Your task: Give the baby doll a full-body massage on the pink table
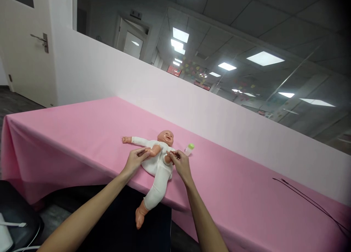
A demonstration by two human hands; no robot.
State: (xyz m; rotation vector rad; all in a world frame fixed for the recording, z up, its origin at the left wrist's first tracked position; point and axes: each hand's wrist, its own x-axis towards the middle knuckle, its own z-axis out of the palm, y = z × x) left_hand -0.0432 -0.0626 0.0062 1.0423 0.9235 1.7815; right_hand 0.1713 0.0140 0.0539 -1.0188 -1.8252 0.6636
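Item: one bald baby doll (158,166) with a white fabric body and flesh-toned plastic head, hands and feet. Lies face up at the near edge of the tabletop (236,186), which is covered in pink cloth; head at the far end, one arm stretched left, one leg hanging over the near edge.

Left hand (135,160): fingers closed in a pinch on the left end of a bare plastic limb (155,150) that lies across the doll's upper body.

Right hand (181,164): fingers drawn together on a small plastic part at the right side of the doll's chest; exact grip too small to tell. The doll's torso lies between the two hands.

Also present: small translucent bottle with green cap (189,149), just beyond the right hand; thin black cables (307,199), far right; black padded seat (20,211), near left.
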